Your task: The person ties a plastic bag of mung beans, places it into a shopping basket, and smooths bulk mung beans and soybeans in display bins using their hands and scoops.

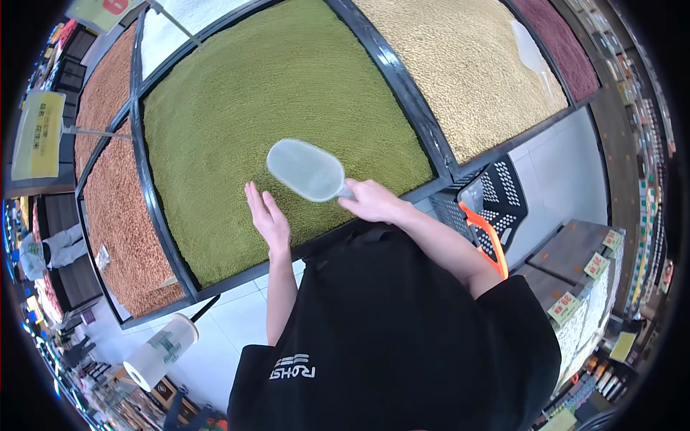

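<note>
My right hand (pixel 371 201) is closed around the short handle of a translucent plastic scoop (pixel 305 169). The scoop's oval bowl points to the left over a wide bin of small green beans (pixel 273 86); no beans can be made out in it. To the left of the scoop, my left hand (pixel 269 218) is held above the near part of the same beans, fingers stretched out and thumb apart, with nothing in it. Whether the scoop touches the beans I cannot tell.
Dark dividers (pixel 402 72) separate the bins. Pale yellow beans (pixel 460 72), with another scoop (pixel 528 47), lie to the right; reddish-brown nuts (pixel 122 223) to the left. A black basket (pixel 496 194) with an orange handle stands at right. A bag roll (pixel 162 350) hangs lower left.
</note>
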The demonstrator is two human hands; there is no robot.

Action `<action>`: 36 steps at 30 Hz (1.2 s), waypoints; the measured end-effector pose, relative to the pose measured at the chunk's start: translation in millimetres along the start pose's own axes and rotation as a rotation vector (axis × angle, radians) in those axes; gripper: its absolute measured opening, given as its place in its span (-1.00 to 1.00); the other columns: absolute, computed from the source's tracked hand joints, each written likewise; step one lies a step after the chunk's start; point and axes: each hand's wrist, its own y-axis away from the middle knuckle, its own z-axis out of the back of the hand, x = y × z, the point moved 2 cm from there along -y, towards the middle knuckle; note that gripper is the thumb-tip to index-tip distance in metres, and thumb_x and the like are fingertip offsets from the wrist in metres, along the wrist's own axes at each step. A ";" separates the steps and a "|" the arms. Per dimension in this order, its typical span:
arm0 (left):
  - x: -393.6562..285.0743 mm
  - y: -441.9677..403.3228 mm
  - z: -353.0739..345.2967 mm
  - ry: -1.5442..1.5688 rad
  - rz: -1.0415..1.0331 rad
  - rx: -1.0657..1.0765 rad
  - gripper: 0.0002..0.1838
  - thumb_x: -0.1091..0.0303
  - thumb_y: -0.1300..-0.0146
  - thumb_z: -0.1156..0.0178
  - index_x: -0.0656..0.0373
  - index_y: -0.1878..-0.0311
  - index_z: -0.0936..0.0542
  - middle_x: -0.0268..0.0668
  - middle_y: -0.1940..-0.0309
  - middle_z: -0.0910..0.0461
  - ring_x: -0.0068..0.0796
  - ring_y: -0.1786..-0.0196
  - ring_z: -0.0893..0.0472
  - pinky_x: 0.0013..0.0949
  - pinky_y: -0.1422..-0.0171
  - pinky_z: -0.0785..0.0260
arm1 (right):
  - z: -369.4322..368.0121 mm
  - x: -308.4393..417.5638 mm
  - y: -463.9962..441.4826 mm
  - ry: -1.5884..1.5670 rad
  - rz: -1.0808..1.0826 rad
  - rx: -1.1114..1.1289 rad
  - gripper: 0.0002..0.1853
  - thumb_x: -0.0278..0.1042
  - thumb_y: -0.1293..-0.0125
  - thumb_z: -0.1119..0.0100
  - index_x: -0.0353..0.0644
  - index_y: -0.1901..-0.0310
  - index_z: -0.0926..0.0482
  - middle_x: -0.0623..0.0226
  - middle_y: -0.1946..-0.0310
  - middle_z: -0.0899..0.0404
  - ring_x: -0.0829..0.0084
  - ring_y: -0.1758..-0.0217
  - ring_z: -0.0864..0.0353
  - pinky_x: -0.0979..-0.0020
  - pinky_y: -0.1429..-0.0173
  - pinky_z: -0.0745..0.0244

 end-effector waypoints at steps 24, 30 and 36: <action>-10.4 65.9 -8.7 0.023 -0.191 0.172 -0.48 0.33 -0.46 0.08 0.42 -0.39 -0.22 0.16 -0.43 -0.17 0.11 -0.51 -0.11 0.01 -0.57 0.10 | -30.5 -28.6 62.6 -0.022 -0.078 -0.085 -0.53 -0.10 -0.32 -0.06 -0.41 -0.02 -0.42 -0.23 0.31 -0.63 -0.16 0.15 -0.63 -0.03 -0.03 -0.51; 1.6 66.6 -15.5 -0.060 -0.122 0.159 -0.41 0.21 -0.50 0.13 0.38 -0.46 -0.12 0.16 -0.47 -0.08 0.11 -0.54 -0.03 0.09 -0.58 0.20 | -41.7 -18.1 55.6 0.034 -0.022 0.013 -0.56 -0.14 -0.29 -0.08 -0.40 0.00 -0.43 -0.21 0.36 -0.63 -0.15 0.20 -0.64 -0.04 0.01 -0.51; 0.4 68.2 -21.0 -0.293 -0.214 0.266 -0.47 0.25 -0.43 -0.04 0.32 -0.37 -0.31 0.10 -0.46 -0.12 0.08 -0.54 -0.05 0.16 -0.56 0.18 | -0.2 -45.3 60.0 -0.298 -0.239 -0.189 -0.58 -0.09 -0.32 -0.09 -0.34 0.03 -0.51 0.02 0.51 -0.63 0.20 0.49 -0.68 0.20 0.31 -0.58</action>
